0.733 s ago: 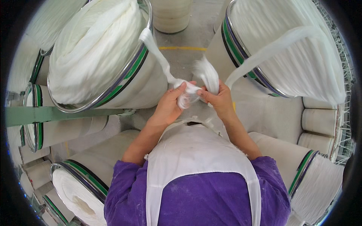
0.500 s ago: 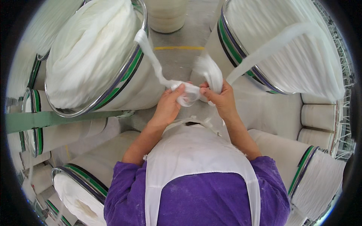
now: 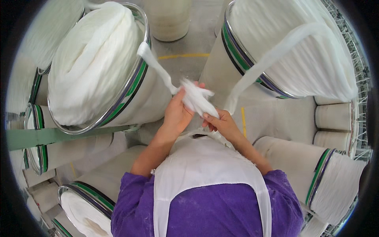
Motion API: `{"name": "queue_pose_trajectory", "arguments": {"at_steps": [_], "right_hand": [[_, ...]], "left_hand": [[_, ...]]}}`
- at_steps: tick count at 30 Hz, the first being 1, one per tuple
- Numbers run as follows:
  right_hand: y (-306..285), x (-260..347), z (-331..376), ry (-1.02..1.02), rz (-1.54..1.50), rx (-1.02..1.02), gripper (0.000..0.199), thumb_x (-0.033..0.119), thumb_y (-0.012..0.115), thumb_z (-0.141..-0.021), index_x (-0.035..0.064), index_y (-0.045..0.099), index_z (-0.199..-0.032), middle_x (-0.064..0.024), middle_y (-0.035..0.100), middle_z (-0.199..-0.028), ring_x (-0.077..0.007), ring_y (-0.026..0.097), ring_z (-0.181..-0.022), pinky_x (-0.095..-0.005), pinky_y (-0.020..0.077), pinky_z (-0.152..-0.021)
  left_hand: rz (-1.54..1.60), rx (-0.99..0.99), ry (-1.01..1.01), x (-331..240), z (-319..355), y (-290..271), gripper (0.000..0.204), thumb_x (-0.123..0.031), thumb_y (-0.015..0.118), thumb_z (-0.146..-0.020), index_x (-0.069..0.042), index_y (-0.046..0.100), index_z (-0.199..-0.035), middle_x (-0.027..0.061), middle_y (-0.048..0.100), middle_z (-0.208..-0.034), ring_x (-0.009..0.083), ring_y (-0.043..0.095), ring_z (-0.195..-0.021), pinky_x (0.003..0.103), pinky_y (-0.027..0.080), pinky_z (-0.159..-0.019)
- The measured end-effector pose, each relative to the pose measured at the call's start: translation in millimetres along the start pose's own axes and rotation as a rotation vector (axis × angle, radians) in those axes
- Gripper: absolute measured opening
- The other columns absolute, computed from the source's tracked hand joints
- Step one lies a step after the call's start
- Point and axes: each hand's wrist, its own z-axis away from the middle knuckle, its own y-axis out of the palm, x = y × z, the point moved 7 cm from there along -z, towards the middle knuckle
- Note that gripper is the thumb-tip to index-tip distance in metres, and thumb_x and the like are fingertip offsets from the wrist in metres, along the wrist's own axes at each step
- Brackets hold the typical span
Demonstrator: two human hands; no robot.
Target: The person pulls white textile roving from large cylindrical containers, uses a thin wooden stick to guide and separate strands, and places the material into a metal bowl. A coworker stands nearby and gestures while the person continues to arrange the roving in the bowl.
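Observation:
A white fibre sliver [image 3: 154,65] hangs over the rim of the left can [image 3: 148,96] and runs down to my left hand [image 3: 177,112]. My left hand is closed around it, palm partly up, with the frayed fluffy end [image 3: 193,96] lying across the fingers. From the right can [image 3: 221,63] a second sliver [image 3: 272,55] arches down to my right hand [image 3: 221,123]. My right thumb and fingers pinch white fibre at the lower end of that fluffy bundle. Between the hands the two slivers overlap, and I cannot tell where one ends and the other begins.
Coiled white sliver [image 3: 90,63] heaps above the left can's metal rim. More cans stand at the lower left [image 3: 94,193] and lower right [image 3: 292,158], and one [image 3: 166,19] at the far middle. A green bar [image 3: 67,136] crosses at left. Yellow lines [image 3: 183,56] mark the grey floor.
My right hand has moved down and slightly left, bringing its frayed sliver end over my left hand. The loose loop of fibre between the hands now lies as a flatter, overlapping bundle.

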Motion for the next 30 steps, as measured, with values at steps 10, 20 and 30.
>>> {"name": "queue_pose_trajectory", "arguments": {"at_steps": [10,20,30], "right_hand": [[-22,30,46,-0.675,0.700,-0.327,0.030,0.028,0.065,-0.088,0.0050,0.065,-0.108,-0.0093,0.068,-0.096,-0.0259,0.063,-0.087,-0.0359,0.0495,-0.077],[-31,-27,108,-0.285,0.824,0.301,0.027,0.019,0.056,-0.087,0.0117,0.063,-0.112,-0.0078,0.065,-0.110,-0.0292,0.060,-0.102,-0.0391,0.0474,-0.090],[-26,139,62,-0.377,0.260,0.140,0.029,0.030,0.042,-0.102,0.0060,0.058,-0.095,-0.0040,0.064,-0.075,-0.0082,0.052,-0.064,-0.0228,0.0436,-0.059]], "left_hand": [[-0.141,-0.023,0.147,-10,6,24,0.040,0.001,0.049,-0.092,0.001,0.043,-0.131,0.0222,0.051,-0.133,0.0368,0.050,-0.124,0.047,0.041,-0.105],[-0.169,-0.019,0.114,-27,15,33,0.038,0.002,0.046,-0.094,0.003,0.044,-0.131,0.0226,0.054,-0.129,0.0349,0.054,-0.119,0.044,0.044,-0.103],[-0.255,0.093,-0.049,-5,26,53,0.039,0.000,0.047,-0.094,0.004,0.045,-0.132,0.0223,0.056,-0.128,0.0351,0.056,-0.116,0.042,0.046,-0.100]]}}
